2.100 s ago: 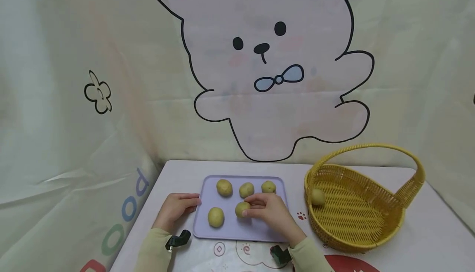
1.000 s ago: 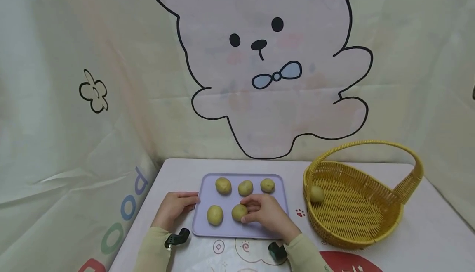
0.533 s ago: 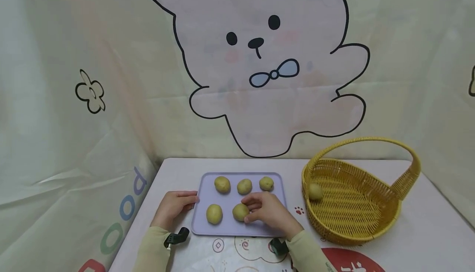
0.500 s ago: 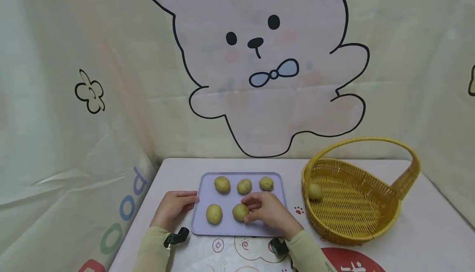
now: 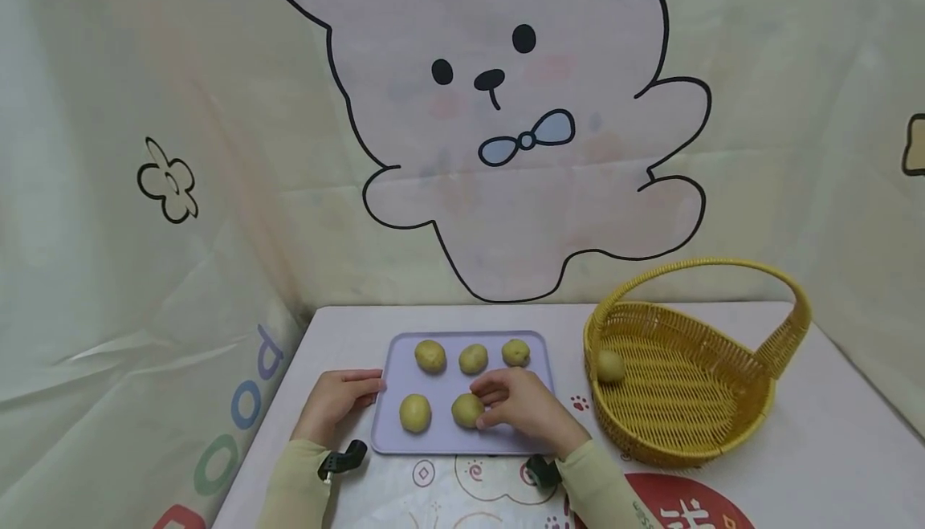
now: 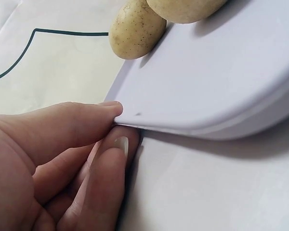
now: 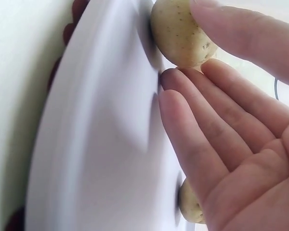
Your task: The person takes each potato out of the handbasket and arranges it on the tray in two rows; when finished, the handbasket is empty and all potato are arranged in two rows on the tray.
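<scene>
A lilac tray (image 5: 448,441) bears several potatoes: a back row with a left potato (image 5: 430,357), a middle potato (image 5: 473,359) and a right potato (image 5: 516,352), and a front-left potato (image 5: 415,414). My right hand (image 5: 526,410) holds the front-middle potato (image 5: 467,411) between thumb and fingertips; in the right wrist view this potato (image 7: 180,33) sits low over the tray, the fingers nearly straight. At the tray's left edge, my left hand (image 5: 334,402) pinches the rim, thumb (image 6: 72,125) on top and fingers beneath.
A yellow wicker basket (image 5: 694,408) with a tall handle stands to the tray's right, one potato (image 5: 610,367) inside it. The white table (image 5: 340,336) meets a printed cloth backdrop (image 5: 614,47) behind and a fabric wall (image 5: 87,336) at left.
The right hand shifted the front-middle potato slightly left and toward me, then a little back right, its grasp looser than before. The left hand stays at the rim. The head view drifts slightly.
</scene>
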Action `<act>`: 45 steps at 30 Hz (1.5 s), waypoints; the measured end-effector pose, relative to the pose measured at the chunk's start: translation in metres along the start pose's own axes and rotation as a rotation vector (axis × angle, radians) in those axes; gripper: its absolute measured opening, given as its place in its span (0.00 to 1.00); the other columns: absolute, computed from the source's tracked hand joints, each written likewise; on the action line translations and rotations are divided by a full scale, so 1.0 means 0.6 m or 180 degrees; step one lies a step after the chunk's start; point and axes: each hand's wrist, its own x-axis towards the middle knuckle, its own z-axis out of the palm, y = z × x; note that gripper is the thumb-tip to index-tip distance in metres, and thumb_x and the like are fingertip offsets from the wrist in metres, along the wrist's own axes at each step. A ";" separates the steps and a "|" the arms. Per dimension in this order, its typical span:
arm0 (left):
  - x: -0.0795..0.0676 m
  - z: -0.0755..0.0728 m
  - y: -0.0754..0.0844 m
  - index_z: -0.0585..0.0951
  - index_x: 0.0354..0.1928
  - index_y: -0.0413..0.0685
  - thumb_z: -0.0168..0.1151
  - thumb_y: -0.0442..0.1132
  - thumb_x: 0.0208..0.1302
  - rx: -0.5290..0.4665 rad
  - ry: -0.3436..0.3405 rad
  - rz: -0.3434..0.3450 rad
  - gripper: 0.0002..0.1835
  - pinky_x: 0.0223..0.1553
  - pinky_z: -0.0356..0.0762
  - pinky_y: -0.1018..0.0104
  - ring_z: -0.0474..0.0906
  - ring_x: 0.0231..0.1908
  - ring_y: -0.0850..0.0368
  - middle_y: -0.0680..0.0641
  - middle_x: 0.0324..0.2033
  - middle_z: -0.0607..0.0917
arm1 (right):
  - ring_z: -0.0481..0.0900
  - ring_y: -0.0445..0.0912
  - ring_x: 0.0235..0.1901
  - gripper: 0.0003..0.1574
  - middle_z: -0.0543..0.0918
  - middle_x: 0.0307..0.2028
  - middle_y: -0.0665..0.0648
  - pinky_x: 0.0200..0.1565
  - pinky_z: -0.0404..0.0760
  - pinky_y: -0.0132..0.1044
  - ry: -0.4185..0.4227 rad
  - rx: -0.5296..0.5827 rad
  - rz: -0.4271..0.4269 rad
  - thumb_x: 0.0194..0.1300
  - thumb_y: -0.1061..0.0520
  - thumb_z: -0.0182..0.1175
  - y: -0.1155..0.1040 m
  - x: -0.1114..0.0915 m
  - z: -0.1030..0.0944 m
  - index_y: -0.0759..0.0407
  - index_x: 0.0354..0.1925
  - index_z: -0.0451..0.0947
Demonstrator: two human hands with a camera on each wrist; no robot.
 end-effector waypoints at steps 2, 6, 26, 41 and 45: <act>0.001 0.001 -0.001 0.93 0.51 0.40 0.82 0.39 0.59 -0.0017 -0.0009 0.0007 0.19 0.36 0.84 0.74 0.86 0.33 0.66 0.48 0.40 0.95 | 0.91 0.52 0.53 0.31 0.92 0.52 0.60 0.58 0.89 0.47 -0.0005 -0.0025 0.0011 0.55 0.64 0.82 -0.001 -0.001 -0.001 0.65 0.57 0.86; 0.003 0.000 -0.003 0.93 0.52 0.41 0.82 0.40 0.59 0.0009 0.0008 0.0011 0.19 0.36 0.83 0.74 0.86 0.33 0.67 0.48 0.41 0.95 | 0.91 0.53 0.53 0.30 0.92 0.52 0.59 0.59 0.88 0.49 0.0018 -0.0154 0.0040 0.55 0.62 0.82 -0.008 -0.007 -0.007 0.65 0.57 0.86; 0.004 -0.027 -0.008 0.91 0.56 0.43 0.82 0.45 0.61 0.0235 -0.0016 -0.0005 0.24 0.40 0.82 0.78 0.84 0.37 0.70 0.51 0.46 0.95 | 0.89 0.47 0.51 0.26 0.92 0.53 0.49 0.54 0.90 0.47 0.0292 -0.1378 -0.0003 0.60 0.52 0.81 -0.093 -0.171 -0.165 0.51 0.57 0.89; -0.001 -0.007 0.000 0.92 0.55 0.43 0.82 0.45 0.61 0.0284 -0.0034 -0.0020 0.22 0.39 0.81 0.78 0.84 0.38 0.70 0.50 0.45 0.95 | 0.88 0.57 0.58 0.28 0.90 0.57 0.59 0.59 0.88 0.55 0.0566 -0.1439 0.0333 0.65 0.52 0.78 -0.031 -0.184 -0.324 0.57 0.62 0.86; 0.000 0.000 0.001 0.92 0.54 0.43 0.81 0.44 0.62 0.0247 -0.0050 -0.0077 0.20 0.39 0.82 0.76 0.85 0.38 0.68 0.49 0.46 0.95 | 0.87 0.59 0.60 0.28 0.90 0.58 0.61 0.60 0.87 0.57 0.0554 -0.1414 0.0403 0.66 0.56 0.77 -0.001 -0.164 -0.333 0.59 0.62 0.86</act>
